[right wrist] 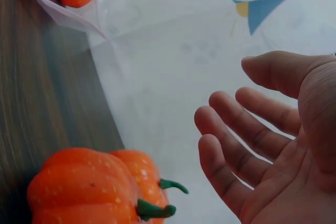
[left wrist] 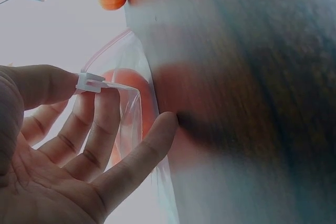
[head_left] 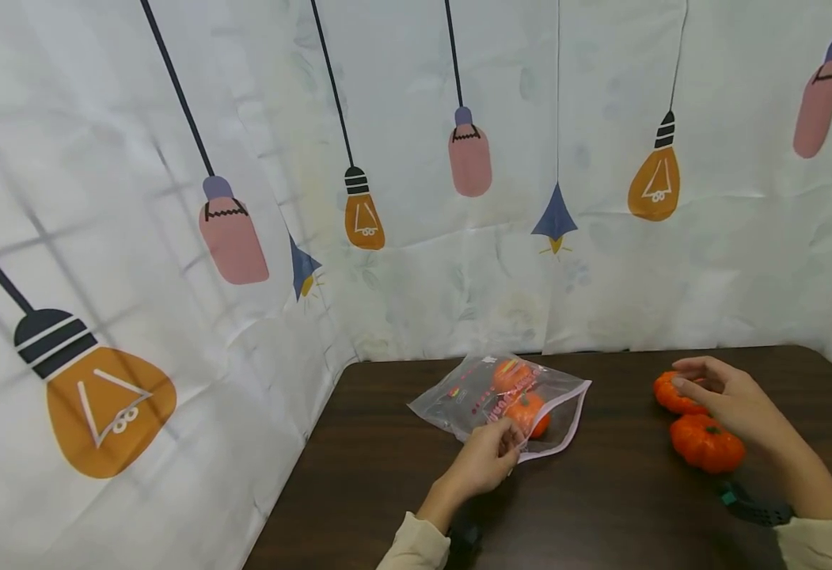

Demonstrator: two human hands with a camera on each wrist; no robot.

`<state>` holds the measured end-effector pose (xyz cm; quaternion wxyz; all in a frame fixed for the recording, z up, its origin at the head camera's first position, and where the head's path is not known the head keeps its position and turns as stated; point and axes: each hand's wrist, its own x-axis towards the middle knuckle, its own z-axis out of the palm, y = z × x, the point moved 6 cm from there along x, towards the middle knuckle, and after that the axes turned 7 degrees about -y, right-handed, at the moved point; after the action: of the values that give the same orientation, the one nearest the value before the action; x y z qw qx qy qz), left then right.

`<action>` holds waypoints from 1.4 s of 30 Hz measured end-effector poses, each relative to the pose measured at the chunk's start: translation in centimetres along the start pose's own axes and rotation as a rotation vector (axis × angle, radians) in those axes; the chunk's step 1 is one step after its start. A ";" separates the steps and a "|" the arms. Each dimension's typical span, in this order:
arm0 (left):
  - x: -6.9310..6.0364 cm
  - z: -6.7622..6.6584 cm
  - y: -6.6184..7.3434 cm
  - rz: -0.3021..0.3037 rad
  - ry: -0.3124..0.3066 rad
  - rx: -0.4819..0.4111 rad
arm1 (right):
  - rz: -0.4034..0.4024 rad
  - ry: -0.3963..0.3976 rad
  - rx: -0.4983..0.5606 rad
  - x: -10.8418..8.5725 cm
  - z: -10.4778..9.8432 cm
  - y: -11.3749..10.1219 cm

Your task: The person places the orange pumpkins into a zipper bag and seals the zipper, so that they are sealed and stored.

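Note:
A clear zip bag [head_left: 451, 400] with pink print lies at the table's far side, its mouth parted toward the right. Inside are two small orange pumpkins, one farther back [head_left: 510, 374] and one nearer [head_left: 528, 413]. My left hand [head_left: 485, 459] pinches the bag's near edge; in the left wrist view thumb and fingers grip its white zip slider [left wrist: 90, 82]. Over on the right, my right hand [head_left: 732, 396] hovers with relaxed fingers, holding nothing, above two more pumpkins, a near one [head_left: 708, 445] and a far one [head_left: 674, 394]. Green stems [right wrist: 156, 210] show in the right wrist view.
The dark wooden table [head_left: 601, 514] ends at a pale curtain [head_left: 416, 301] printed with hanging lamps, which also runs along the left side. A black strap [head_left: 754, 507] shows below the right wrist.

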<state>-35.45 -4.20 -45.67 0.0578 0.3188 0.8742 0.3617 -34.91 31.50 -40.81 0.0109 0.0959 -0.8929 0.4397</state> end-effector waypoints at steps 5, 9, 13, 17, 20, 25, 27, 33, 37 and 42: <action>0.0 -0.2 0.0 0.006 0.003 -0.008 | 0.008 0.027 -0.013 -0.2 -0.7 0.6; 0.1 -0.2 -0.2 0.009 0.009 -0.015 | 0.030 0.027 -0.067 -0.5 -1.4 1.2; 0.1 -0.1 -0.3 0.003 0.009 -0.040 | 0.072 0.016 -0.102 -1.1 -1.9 2.3; 0.0 -0.3 -0.3 0.001 0.009 -0.052 | 0.111 -0.012 -0.070 -1.5 -1.5 3.9; 0.0 -0.2 -0.2 -0.003 0.018 -0.053 | 0.086 -0.052 -0.089 -1.7 -0.9 5.2; -0.1 -0.2 -0.2 0.004 0.021 -0.044 | 0.015 -0.103 -0.160 -2.0 0.4 7.1; -0.1 -0.2 -0.3 0.007 0.022 -0.042 | 0.001 -0.135 -0.168 -2.1 0.9 7.7; 0.0 -0.3 -0.3 0.005 0.018 -0.047 | 0.017 -0.193 -0.169 -2.7 1.8 8.9; -0.1 -0.3 -0.3 0.007 0.019 -0.056 | 0.024 -0.204 -0.184 -2.5 1.8 9.1; -0.1 -0.2 -0.4 0.002 0.013 -0.060 | 0.043 -0.222 -0.180 -2.3 1.9 9.0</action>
<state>-35.61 -4.63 -45.77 0.0614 0.3152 0.8631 0.3897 -34.16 35.74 -49.25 -0.0890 0.1237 -0.9263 0.3447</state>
